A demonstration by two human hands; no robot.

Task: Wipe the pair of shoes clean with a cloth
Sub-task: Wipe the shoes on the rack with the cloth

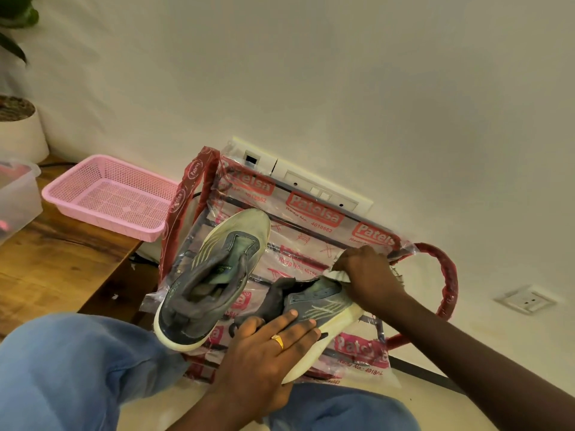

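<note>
Two grey sneakers with pale yellow-white soles lie on a plastic-wrapped stool [314, 219] with red lettering. The left shoe [211, 278] sits upright, toe pointing away. The right shoe [320, 306] lies tilted on its side. My left hand [267, 346], a gold ring on one finger, rests over that shoe's side and sole, with its fingers laid across it. My right hand [367, 275] grips a white cloth [337, 273] bunched against the toe end of the same shoe. Most of the cloth is hidden under the hand.
A pink mesh basket [112, 194] sits on a wooden bench [62, 259] at left, beside a clear plastic box [15, 197] and a white plant pot [21, 132]. Wall sockets [323, 188] are behind the stool. My blue-jeaned knees [62, 368] fill the bottom.
</note>
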